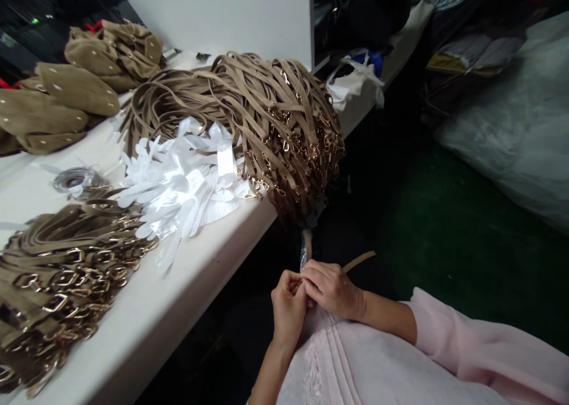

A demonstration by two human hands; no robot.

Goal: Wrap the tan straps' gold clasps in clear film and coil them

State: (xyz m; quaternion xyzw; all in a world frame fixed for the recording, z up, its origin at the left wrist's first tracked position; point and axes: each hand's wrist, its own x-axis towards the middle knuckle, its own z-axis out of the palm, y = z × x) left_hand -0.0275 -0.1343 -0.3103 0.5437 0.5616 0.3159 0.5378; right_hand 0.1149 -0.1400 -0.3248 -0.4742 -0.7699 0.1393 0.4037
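My left hand (288, 304) and my right hand (332, 287) meet in front of my body, past the table's edge. Both are closed, thumbs and fingertips pinched together at the same spot. Between them is a narrow brown strap (361, 261), one end sticking out to the right behind my right hand. Above the fingers, a brown length with shiny clear plastic (304, 252) along it rises toward the table. My fingers hide the part being pinched.
A big heap of brown straps with gold clasps (284, 126) hangs over the table edge (231, 239). White plastic strips (186, 185), more buckled straps (57, 274), a clear coil (77, 181) and brown bags (57, 105) lie leftward. A large plastic-covered bundle (520, 120) stands right.
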